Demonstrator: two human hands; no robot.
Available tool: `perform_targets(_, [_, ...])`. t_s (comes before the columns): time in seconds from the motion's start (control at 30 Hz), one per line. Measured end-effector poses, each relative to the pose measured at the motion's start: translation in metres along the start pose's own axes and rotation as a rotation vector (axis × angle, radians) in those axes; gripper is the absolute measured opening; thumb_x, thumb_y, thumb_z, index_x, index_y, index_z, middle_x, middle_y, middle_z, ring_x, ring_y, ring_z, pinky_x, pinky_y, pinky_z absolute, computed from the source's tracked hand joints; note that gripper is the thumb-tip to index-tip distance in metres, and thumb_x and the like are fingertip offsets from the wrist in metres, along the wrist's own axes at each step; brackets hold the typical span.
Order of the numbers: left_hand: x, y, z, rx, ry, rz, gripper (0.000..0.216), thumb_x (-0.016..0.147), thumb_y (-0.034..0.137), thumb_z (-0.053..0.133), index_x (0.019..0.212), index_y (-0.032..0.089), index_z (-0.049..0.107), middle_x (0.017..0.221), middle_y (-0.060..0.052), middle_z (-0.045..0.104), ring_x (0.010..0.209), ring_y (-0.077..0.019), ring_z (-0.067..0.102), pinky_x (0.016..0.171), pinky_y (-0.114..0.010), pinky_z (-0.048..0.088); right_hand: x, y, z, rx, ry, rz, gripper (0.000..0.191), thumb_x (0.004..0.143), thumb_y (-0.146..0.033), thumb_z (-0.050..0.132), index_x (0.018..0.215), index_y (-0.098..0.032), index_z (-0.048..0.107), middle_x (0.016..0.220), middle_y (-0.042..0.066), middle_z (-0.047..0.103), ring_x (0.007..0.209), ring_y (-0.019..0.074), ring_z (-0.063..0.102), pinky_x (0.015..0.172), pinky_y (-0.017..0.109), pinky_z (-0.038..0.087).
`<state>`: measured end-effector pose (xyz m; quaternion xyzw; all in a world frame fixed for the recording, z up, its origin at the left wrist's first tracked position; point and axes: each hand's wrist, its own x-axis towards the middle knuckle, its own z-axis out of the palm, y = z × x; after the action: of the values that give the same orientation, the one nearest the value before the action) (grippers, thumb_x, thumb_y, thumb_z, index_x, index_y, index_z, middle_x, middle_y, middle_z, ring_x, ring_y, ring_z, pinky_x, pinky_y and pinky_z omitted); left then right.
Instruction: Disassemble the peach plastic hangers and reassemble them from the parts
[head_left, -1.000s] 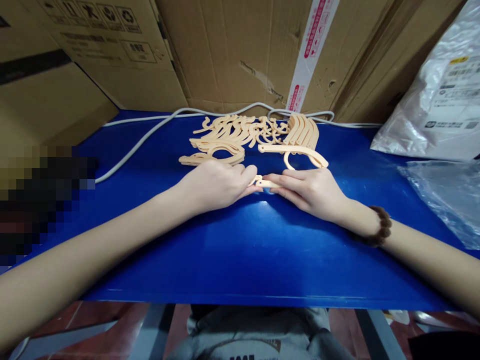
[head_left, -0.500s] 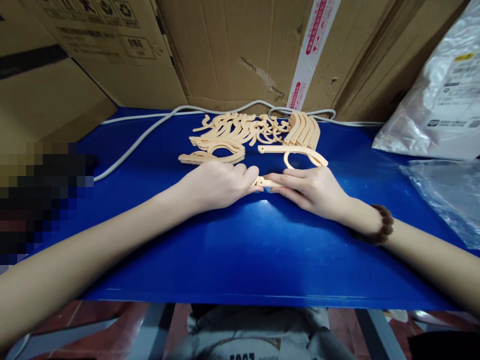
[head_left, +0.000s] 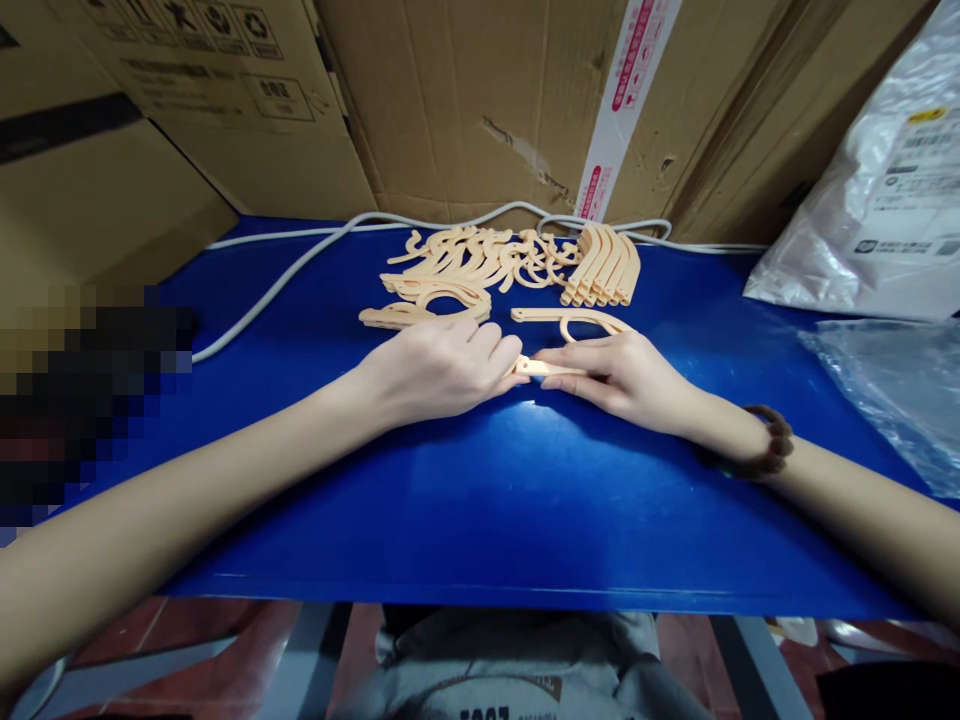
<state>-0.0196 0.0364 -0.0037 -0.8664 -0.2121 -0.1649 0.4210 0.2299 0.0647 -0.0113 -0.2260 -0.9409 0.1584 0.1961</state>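
Note:
My left hand [head_left: 439, 368] and my right hand [head_left: 621, 375] meet at the middle of the blue table [head_left: 480, 520]. Both pinch a small peach plastic hanger piece [head_left: 541, 367] that lies between their fingertips. A longer peach arm [head_left: 574, 317] with a hook runs out behind my right hand. Beyond the hands lies a spread of loose peach hanger parts [head_left: 469, 268], and to its right a neat stack of curved pieces [head_left: 604, 266]. A brown bead bracelet [head_left: 765, 455] is on my right wrist.
Cardboard boxes [head_left: 480, 100] wall off the back and left. A white cable [head_left: 300, 265] runs along the rear of the table. Plastic bags [head_left: 877, 200] sit at the right, one clear bag [head_left: 892, 395] lying flat. A blurred patch covers the left edge.
The hooked peach arm behind my right hand has tilted down and now lies lower and flatter. Both hands stay pinched on the small piece, barely shifted.

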Motion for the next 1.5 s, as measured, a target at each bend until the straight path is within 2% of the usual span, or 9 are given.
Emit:
perform_targets(0.1, [-0.001, 0.0, 0.002, -0.039, 0.018, -0.012, 0.034, 0.101, 0.034, 0.048, 0.072, 0.018, 0.053, 0.059, -0.001, 0.055, 0.055, -0.0174, 0.058, 0.047, -0.028, 0.035, -0.001, -0.001, 0.002, -0.055, 0.01, -0.033, 0.031, 0.102, -0.027, 0.054, 0.127, -0.016, 0.069, 0.117, 0.006, 0.075, 0.098, 0.0184, 0.072, 0.086, 0.029, 0.05])
perform_targets(0.17, [-0.002, -0.001, 0.003, -0.074, 0.02, -0.02, 0.032, 0.099, 0.034, 0.049, 0.071, 0.018, 0.053, 0.059, -0.001, 0.056, 0.053, -0.0172, 0.057, 0.046, -0.029, 0.032, -0.001, -0.003, 0.004, -0.132, 0.032, -0.064, 0.031, 0.103, -0.027, 0.053, 0.126, -0.015, 0.069, 0.113, 0.006, 0.076, 0.094, 0.0175, 0.072, 0.081, 0.026, 0.05])
perform_targets(0.33, [-0.004, -0.003, 0.006, -0.16, -0.018, -0.041, 0.029, 0.096, 0.032, 0.05, 0.071, 0.019, 0.055, 0.059, -0.002, 0.058, 0.055, -0.017, 0.058, 0.045, -0.03, 0.028, -0.003, -0.008, 0.007, -0.361, 0.1, -0.085, 0.033, 0.105, -0.031, 0.049, 0.125, -0.016, 0.071, 0.088, 0.004, 0.075, 0.07, 0.0133, 0.067, 0.058, 0.024, 0.04])
perform_targets(0.5, [-0.005, -0.002, 0.008, -0.208, -0.018, -0.08, 0.029, 0.095, 0.032, 0.051, 0.07, 0.019, 0.055, 0.058, -0.001, 0.059, 0.052, -0.0161, 0.058, 0.044, -0.029, 0.026, -0.004, -0.012, 0.008, -0.48, 0.108, -0.1, 0.036, 0.106, -0.034, 0.045, 0.123, -0.018, 0.071, 0.074, 0.001, 0.069, 0.063, 0.0119, 0.062, 0.053, 0.026, 0.034])
perform_targets(0.93, [-0.006, 0.0, 0.011, -0.28, -0.063, -0.126, 0.029, 0.094, 0.033, 0.051, 0.07, 0.018, 0.056, 0.058, 0.0, 0.062, 0.05, -0.0143, 0.059, 0.044, -0.028, 0.022, -0.004, -0.011, 0.008, -0.431, 0.094, -0.057, 0.036, 0.106, -0.034, 0.046, 0.125, -0.017, 0.071, 0.085, 0.004, 0.074, 0.068, 0.0121, 0.065, 0.058, 0.024, 0.038])
perform_targets(1.13, [-0.004, 0.001, 0.011, -0.304, -0.058, -0.127, 0.029, 0.094, 0.028, 0.048, 0.068, 0.018, 0.056, 0.054, 0.001, 0.06, 0.046, -0.0131, 0.057, 0.044, -0.027, 0.021, -0.003, -0.011, 0.008, -0.367, 0.075, -0.031, 0.037, 0.106, -0.036, 0.044, 0.126, -0.017, 0.069, 0.089, 0.005, 0.075, 0.071, 0.0134, 0.066, 0.059, 0.024, 0.039])
perform_targets(1.3, [-0.005, 0.001, 0.012, -0.302, -0.088, -0.125, 0.031, 0.095, 0.03, 0.047, 0.067, 0.018, 0.056, 0.054, 0.001, 0.059, 0.046, -0.0131, 0.056, 0.043, -0.028, 0.021, -0.003, -0.01, 0.008, -0.352, 0.076, -0.029, 0.036, 0.106, -0.036, 0.045, 0.125, -0.017, 0.07, 0.084, 0.004, 0.073, 0.069, 0.0132, 0.064, 0.058, 0.024, 0.037])
perform_targets(1.5, [-0.006, -0.003, 0.012, -0.353, -0.124, -0.058, 0.031, 0.093, 0.032, 0.047, 0.067, 0.018, 0.055, 0.055, 0.0, 0.06, 0.047, -0.0143, 0.056, 0.044, -0.028, 0.023, -0.002, -0.009, 0.007, -0.375, 0.056, -0.077, 0.036, 0.107, -0.034, 0.043, 0.124, -0.019, 0.071, 0.078, 0.003, 0.069, 0.064, 0.0119, 0.06, 0.057, 0.025, 0.033])
